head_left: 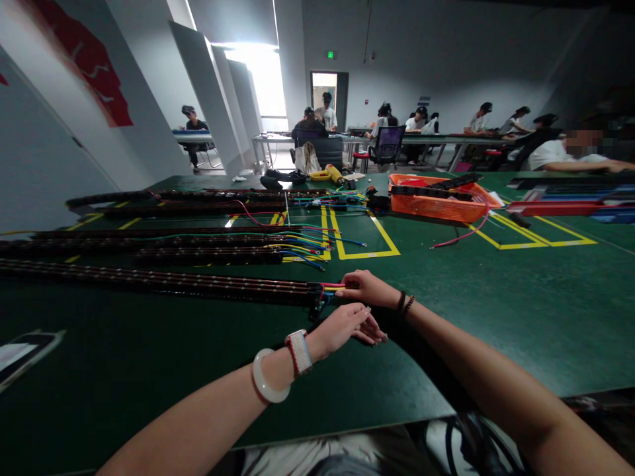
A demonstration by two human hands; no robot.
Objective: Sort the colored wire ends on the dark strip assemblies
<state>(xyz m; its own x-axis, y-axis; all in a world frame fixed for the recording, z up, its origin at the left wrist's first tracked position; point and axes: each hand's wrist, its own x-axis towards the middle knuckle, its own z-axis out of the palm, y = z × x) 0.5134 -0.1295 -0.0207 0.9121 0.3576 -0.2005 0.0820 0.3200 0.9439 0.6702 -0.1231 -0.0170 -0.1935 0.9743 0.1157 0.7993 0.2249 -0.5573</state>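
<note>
A long dark cable bundle with pale ties along it stretches across the green table from the left. Red, yellow and blue wires come out of its right end. My right hand, with dark beads at the wrist, is closed around the ends of these wires; the tips are hidden in its fingers. Nearer to me, my left hand hovers just below the wire ends, fingers stretched and apart, holding nothing. A watch and a white bangle are on the left wrist.
More wire bundles lie behind, parallel to this one. An orange basket with dark parts stands at the back right, near a yellow heat gun. Yellow tape marks the table. Other people sit at tables beyond.
</note>
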